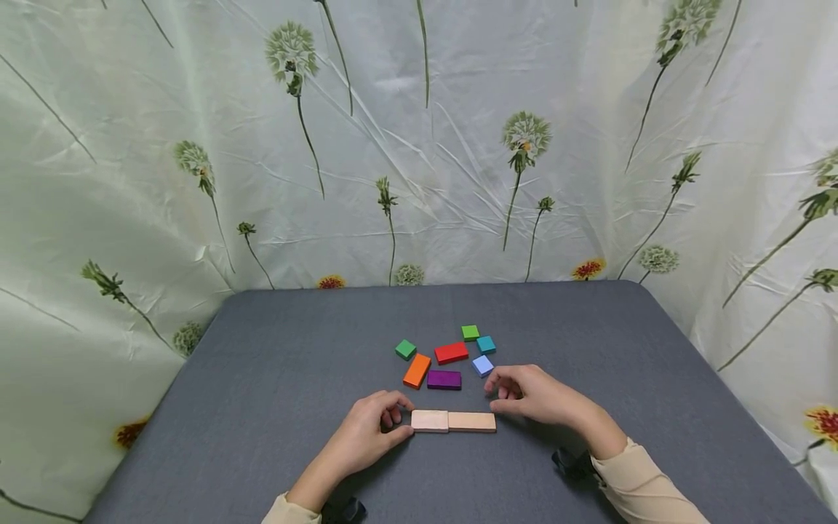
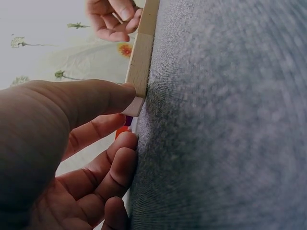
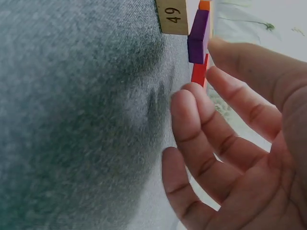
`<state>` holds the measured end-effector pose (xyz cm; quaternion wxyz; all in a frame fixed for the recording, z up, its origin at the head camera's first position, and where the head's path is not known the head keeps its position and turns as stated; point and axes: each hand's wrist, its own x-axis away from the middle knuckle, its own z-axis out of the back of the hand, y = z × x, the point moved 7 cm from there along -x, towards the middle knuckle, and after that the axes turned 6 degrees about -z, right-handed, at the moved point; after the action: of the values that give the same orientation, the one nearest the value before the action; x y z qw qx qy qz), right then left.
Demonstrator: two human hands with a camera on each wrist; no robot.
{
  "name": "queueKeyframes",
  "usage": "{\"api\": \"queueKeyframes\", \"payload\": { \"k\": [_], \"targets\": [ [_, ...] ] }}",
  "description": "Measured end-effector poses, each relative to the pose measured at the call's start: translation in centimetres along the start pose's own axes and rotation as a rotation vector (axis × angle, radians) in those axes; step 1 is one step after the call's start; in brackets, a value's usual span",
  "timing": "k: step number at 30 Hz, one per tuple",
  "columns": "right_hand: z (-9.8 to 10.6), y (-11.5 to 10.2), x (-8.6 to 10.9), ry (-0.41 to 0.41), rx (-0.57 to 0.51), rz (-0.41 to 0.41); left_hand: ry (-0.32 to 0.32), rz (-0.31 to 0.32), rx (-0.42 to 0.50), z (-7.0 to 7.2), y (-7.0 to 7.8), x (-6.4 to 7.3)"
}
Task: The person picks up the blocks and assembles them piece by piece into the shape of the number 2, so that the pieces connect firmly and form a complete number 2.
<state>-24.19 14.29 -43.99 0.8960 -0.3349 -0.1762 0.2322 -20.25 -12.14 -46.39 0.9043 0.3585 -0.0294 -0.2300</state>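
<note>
Two flat wooden blocks lie end to end near the front of the table, a pale pink block [image 1: 429, 421] on the left and a light tan block [image 1: 472, 422] on the right. My left hand [image 1: 369, 429] pinches the pink block's left end between thumb and index finger. In the left wrist view, the thumb presses against its side while the other fingers curl loosely below. Beyond the tan block's right end hovers my right hand [image 1: 538, 395], fingers loosely bent and holding nothing. The right wrist view shows printed digits on the tan block's end [image 3: 173, 18].
Behind the pair lie a purple block [image 1: 444, 380], an orange block [image 1: 417, 371], a red block [image 1: 452, 354], a dark green block [image 1: 406, 349], a light green block [image 1: 470, 332], a teal block [image 1: 486, 344] and a light blue block [image 1: 482, 365]. A floral curtain [image 1: 445, 145] hangs behind the grey table [image 1: 294, 349].
</note>
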Motion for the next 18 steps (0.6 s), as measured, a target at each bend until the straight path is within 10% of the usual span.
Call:
{"api": "queueKeyframes", "payload": {
  "k": [18],
  "targets": [
    [-0.5,-2.4,-3.4,0.053,0.141,0.01,0.014,0.006,0.084,-0.2,-0.6,0.0]
  ]
}}
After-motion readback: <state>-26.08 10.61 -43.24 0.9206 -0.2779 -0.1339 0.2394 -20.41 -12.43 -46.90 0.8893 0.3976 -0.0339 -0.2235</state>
